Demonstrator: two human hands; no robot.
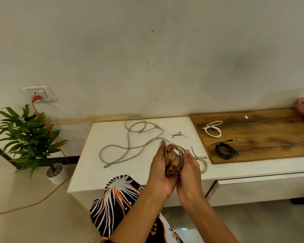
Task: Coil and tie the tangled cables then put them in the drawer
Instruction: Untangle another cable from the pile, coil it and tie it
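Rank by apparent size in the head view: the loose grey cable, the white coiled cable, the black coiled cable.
1. Loose grey cable, by far the largest spread.
2-3. Black coiled cable and white coiled cable: they look alike, so no ranking.

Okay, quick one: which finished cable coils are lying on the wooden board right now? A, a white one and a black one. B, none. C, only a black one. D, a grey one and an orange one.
A: the white coil and the black coil lie on the wooden board.
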